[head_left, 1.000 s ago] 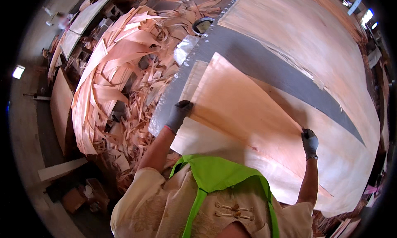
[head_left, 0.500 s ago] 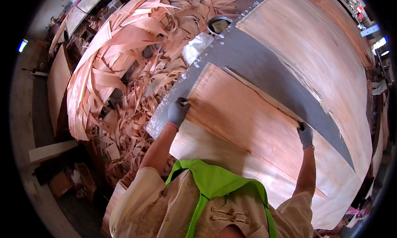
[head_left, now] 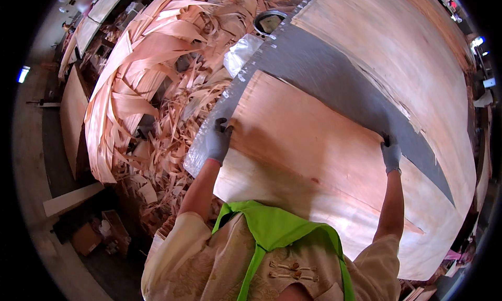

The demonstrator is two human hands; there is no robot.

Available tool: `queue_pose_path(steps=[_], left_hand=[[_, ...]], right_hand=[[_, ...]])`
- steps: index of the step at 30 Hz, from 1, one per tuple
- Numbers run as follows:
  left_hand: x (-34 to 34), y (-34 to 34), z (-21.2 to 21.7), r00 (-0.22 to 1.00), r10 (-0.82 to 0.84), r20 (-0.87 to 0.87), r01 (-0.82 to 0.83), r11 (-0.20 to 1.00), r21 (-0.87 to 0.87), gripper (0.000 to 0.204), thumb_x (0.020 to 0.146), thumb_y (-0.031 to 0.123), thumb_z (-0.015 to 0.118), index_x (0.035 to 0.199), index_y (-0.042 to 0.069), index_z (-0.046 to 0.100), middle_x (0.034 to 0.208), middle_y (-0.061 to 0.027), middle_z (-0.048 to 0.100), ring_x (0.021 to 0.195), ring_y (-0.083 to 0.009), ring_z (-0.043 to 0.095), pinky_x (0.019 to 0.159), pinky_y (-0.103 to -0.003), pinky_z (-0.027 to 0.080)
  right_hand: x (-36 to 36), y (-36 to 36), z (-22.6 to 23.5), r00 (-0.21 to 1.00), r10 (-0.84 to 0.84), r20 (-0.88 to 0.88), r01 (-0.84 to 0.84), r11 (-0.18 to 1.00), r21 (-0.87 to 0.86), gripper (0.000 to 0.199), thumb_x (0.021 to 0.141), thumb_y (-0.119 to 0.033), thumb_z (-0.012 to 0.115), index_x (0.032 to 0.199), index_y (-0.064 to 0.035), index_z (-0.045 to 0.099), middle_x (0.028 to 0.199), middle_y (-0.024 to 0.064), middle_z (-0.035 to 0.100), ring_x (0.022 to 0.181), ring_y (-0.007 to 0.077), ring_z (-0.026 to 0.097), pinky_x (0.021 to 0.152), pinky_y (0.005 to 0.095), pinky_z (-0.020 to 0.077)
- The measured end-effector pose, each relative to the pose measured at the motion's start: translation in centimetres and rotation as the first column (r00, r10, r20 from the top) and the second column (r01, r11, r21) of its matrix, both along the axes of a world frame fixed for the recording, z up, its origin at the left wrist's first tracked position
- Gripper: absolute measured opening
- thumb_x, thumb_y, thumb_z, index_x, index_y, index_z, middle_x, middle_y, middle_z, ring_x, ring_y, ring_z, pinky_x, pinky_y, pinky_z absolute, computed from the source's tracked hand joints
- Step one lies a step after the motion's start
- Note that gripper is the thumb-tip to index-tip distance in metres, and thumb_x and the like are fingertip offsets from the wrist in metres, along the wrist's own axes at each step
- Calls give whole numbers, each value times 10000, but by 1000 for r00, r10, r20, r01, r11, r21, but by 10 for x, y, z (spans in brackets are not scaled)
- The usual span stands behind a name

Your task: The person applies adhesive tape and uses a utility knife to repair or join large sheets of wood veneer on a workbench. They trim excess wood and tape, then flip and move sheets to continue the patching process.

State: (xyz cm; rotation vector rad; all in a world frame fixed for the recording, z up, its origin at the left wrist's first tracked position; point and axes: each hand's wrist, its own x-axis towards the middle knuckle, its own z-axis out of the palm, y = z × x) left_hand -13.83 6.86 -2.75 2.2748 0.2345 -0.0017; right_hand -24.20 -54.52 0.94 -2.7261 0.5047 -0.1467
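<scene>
A large reddish wood veneer sheet (head_left: 308,131) lies slantwise over a paler veneer sheet (head_left: 261,188) on the grey tabletop (head_left: 319,73). At its left end my left hand (head_left: 218,141), in a grey glove with dark fingertips, has its fingers closed on the edge. Farther right, my right hand (head_left: 391,153), gloved alike, pinches the sheet's far edge beside the grey strip of table. The right fingertips look dark against the table and are partly hard to make out. Both arms are spread wide over the sheet.
Beyond the grey strip lies another broad pale veneer sheet (head_left: 397,55) with a ragged near edge. Left of the table, veneer scraps (head_left: 183,110) and long curled strips (head_left: 136,65) are heaped. A white plastic bag (head_left: 241,54) and a round container (head_left: 269,23) stand by the table's edge.
My right hand has moved away from me, and the reddish sheet's far edge has shifted outward, covering a pale strip that showed there. My left hand stays at the left edge. The view has shifted slightly.
</scene>
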Motion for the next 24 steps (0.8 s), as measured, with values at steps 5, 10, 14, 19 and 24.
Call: queue_pose_path(steps=[5, 10, 14, 19, 24], left_hand=[[7, -10, 14, 999, -48, 17, 45, 990, 134, 415, 772, 266, 715, 1125, 103, 570, 792, -131, 664, 728, -323, 643, 649, -409, 502], [7, -19, 32, 997, -45, -55, 56, 976, 212, 419, 777, 204, 705, 1150, 74, 566, 771, -113, 636, 665, -244, 608, 629, -363, 490], [7, -17, 32, 997, -73, -5, 71, 958, 277, 486, 784, 285, 682, 1219, 131, 529, 838, -163, 666, 762, -356, 643, 654, -441, 502], [8, -23, 39, 992, -124, 17, 110, 929, 354, 486, 802, 273, 643, 1246, 130, 509, 850, -199, 658, 757, -388, 632, 663, -470, 495], [8, -26, 54, 983, -177, -53, 180, 849, 496, 485, 804, 254, 624, 1254, 112, 509, 1146, -200, 582, 1016, -363, 571, 822, -457, 469]], right_hand=[[4, 0, -1, 999, -39, -32, 38, 998, -44, 357, 734, -134, 677, 1075, -63, 601, 994, 192, 645, 924, 378, 606, 786, 452, 483], [0, 9, -4, 998, -59, -26, 60, 997, 45, 368, 728, -130, 688, 1078, -55, 606, 966, 203, 657, 896, 382, 619, 755, 458, 490], [4, 17, -2, 992, -117, -54, 113, 991, -65, 391, 729, -135, 693, 1101, -57, 603, 988, 199, 655, 919, 381, 616, 766, 451, 489], [-2, 7, -11, 996, -83, 22, 83, 996, -24, 449, 731, -144, 696, 1156, -69, 569, 1035, 206, 638, 925, 388, 610, 776, 452, 485], [1, 20, 4, 974, -198, -113, 191, 979, -71, 464, 751, -132, 666, 1197, -79, 551, 1065, 196, 626, 935, 387, 609, 777, 453, 484]])
